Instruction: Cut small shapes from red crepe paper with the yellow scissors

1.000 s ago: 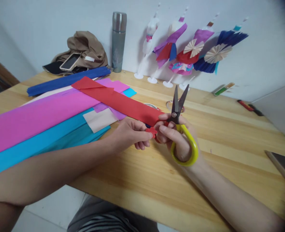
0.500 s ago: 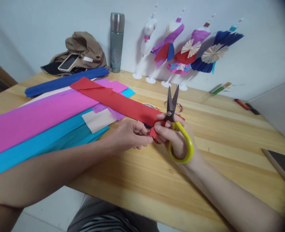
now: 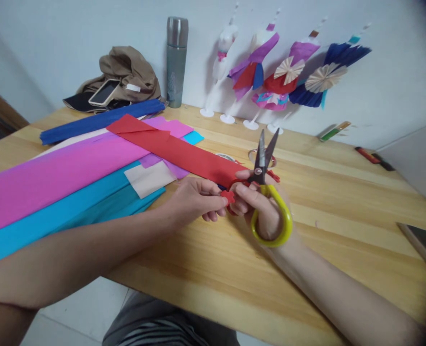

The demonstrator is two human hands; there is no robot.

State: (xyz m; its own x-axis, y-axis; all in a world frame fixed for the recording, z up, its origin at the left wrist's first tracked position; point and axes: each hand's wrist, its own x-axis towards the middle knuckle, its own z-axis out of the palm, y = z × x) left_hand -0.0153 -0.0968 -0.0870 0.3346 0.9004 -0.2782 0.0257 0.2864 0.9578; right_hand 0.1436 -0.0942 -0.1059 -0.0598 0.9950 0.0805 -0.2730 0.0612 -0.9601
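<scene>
My left hand (image 3: 194, 202) pinches a small red paper piece (image 3: 228, 196) with a scalloped edge between thumb and fingers. Close against it on the right, my right hand (image 3: 258, 204) grips scissors (image 3: 258, 171) whose yellow handle loops round the hand. The dark blades point up and stand apart. More red paper shows at the right hand's fingers, partly hidden. Behind both hands stretches a long folded red paper strip (image 3: 198, 156). It lies across pink paper (image 3: 61, 187), with blue-green paper (image 3: 72, 214) and a cream piece (image 3: 150, 179) nearby.
A dark blue paper roll (image 3: 101, 124), a phone (image 3: 105, 92) on a brown cap (image 3: 133, 72) and a flask (image 3: 177, 62) are at the back. Several dressed figures on white stands line the wall. Tape rolls (image 3: 267, 158) lie behind the scissors; a dark tablet-like object (image 3: 424, 245) is at right.
The small red piece has turned slightly between my fingers, showing more of its flat face. My hands stay close together, and the whole view has shifted slightly.
</scene>
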